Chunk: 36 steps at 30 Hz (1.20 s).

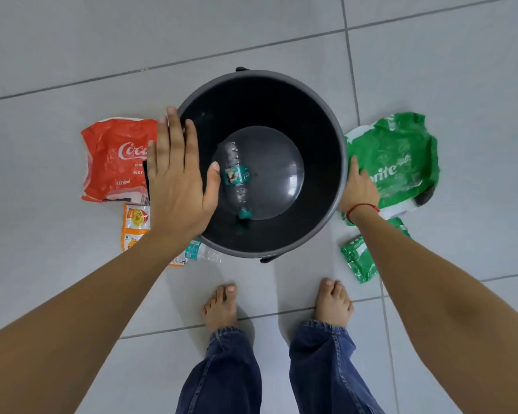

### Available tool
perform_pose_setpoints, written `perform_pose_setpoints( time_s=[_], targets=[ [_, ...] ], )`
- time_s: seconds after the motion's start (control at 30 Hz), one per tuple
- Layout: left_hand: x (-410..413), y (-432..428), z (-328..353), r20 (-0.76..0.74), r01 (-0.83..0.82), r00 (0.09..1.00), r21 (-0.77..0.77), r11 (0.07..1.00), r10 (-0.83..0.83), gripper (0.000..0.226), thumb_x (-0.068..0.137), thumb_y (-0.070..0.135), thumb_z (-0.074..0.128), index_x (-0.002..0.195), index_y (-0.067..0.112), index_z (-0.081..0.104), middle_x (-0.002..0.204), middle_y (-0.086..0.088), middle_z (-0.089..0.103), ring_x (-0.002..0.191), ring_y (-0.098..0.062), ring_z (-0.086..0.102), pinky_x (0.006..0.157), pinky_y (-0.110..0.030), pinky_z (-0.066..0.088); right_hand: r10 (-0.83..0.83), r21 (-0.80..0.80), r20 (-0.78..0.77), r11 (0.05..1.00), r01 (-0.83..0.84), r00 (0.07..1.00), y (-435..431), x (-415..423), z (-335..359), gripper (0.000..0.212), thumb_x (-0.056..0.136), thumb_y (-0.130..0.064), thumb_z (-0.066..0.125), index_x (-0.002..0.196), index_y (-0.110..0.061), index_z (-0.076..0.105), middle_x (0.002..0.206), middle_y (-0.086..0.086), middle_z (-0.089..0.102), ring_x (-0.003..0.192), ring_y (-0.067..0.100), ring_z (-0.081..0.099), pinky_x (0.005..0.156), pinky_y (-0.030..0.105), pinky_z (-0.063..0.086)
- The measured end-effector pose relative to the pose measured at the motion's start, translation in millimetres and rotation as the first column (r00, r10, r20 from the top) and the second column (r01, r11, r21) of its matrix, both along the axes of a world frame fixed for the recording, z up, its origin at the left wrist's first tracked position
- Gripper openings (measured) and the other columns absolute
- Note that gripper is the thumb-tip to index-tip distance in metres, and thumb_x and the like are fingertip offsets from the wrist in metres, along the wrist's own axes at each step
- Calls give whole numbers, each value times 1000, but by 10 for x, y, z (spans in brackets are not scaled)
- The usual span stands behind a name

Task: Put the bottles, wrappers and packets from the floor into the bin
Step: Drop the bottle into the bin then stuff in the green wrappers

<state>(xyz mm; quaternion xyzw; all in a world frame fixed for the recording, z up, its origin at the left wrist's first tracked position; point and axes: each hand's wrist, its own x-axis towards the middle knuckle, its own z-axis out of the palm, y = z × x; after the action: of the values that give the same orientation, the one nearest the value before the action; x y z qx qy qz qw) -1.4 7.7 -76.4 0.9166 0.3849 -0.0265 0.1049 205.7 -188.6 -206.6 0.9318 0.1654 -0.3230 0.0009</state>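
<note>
Bare feet (222,306) stand near bin (338,174) | floor (72,55) past bin open | left hand (178,177) spread flat over rim | right hand (358,189) touches green wrapper (401,156) beside bin, grip unclear | bottle (237,177) inside bin

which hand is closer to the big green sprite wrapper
Right. The right hand rests on the near edge of the green Sprite wrapper, fingers touching it. The left hand hovers open over the opposite rim of the bin, by the red Coca-Cola wrapper.
</note>
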Motion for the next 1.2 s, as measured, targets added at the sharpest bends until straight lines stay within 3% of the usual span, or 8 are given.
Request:
perform_pose_setpoints(
  time_s=[0.23, 0.43, 0.53, 0.6, 0.83, 1.0, 1.1, 1.2],
  targets=[
    [6, 2, -10, -14, -17, 1000, 6, 1000, 17, 62, 95, 32, 31, 150, 5, 20, 160, -18, 11, 148, -32, 10, 119, -48, 16, -279, 496, 339, 864, 82, 898, 35, -93, 1122, 48, 83, 4, 49, 131, -3, 52, 90, 22, 65, 85, 34, 59, 74, 39, 48],
    [19, -1, 22, 50, -22, 998, -65, 998, 26, 62, 93, 28, 27, 151, 9, 16, 161, -16, 9, 149, -29, 5, 120, -44, 6, 219, 364, 512, 820, -441, 831, 340, -873, 1924, 56, 67, 0, 34, 109, -8, 70, 98, 9, 74, 73, 26, 53, 49, 23, 30],
    [3, 5, 29, 61, -23, 998, -69, 997, 27, 62, 92, 26, 27, 151, 8, 16, 161, -16, 9, 149, -30, 6, 120, -47, 8, 513, 57, 327, 828, -558, 794, 591, -1026, 1712, 41, 77, -10, 37, 95, -14, 74, 129, 12, 61, 108, 35, 54, 85, 42, 40],
    [-2, 5, 15, 64, -20, 998, -65, 998, 24, 62, 92, 25, 28, 151, 8, 16, 160, -17, 10, 149, -31, 7, 120, -48, 10, 611, -9, 94, 790, -613, 786, 798, -1065, 1513, 31, 88, -18, 43, 102, -19, 71, 154, 16, 26, 140, 40, 20, 112, 57, 15],
    [-8, 0, -8, 71, -13, 997, -38, 999, 16, 61, 94, 23, 36, 151, 10, 18, 160, -17, 11, 149, -31, 9, 120, -46, 10, 531, 133, -417, 838, -529, 737, 1223, -929, 681, 74, 93, -36, 50, 148, -41, 1, 156, 14, -23, 143, 37, -17, 111, 63, -9],
    [-6, -13, 7, 73, -2, 997, -40, 999, 5, 60, 95, 22, 37, 151, 12, 19, 160, -17, 11, 149, -32, 8, 120, -46, 10, 504, 165, -543, 848, -503, 672, 1217, -777, 844, 101, 78, -48, 69, 151, -31, 0, 157, 15, -17, 145, 37, -6, 117, 56, 8],
    [-9, -13, 7, 66, -7, 998, -43, 999, 10, 60, 94, 22, 37, 151, 13, 20, 160, -17, 11, 148, -32, 9, 120, -47, 10, 542, 430, -256, 806, -407, 801, 1105, -667, 1329, 74, 86, -36, 65, 146, -12, 30, 156, 21, 14, 143, 34, 19, 116, 40, 20],
    [-7, -10, 5, 63, -7, 998, -42, 999, 10, 60, 94, 22, 37, 151, 13, 21, 160, -18, 11, 148, -32, 9, 120, -47, 10, 32, 790, 326, 539, -291, 945, 701, -611, 1668, 28, 89, -11, 56, 115, 0, 62, 123, 19, 55, 116, 31, 51, 100, 40, 45]
  ],
)
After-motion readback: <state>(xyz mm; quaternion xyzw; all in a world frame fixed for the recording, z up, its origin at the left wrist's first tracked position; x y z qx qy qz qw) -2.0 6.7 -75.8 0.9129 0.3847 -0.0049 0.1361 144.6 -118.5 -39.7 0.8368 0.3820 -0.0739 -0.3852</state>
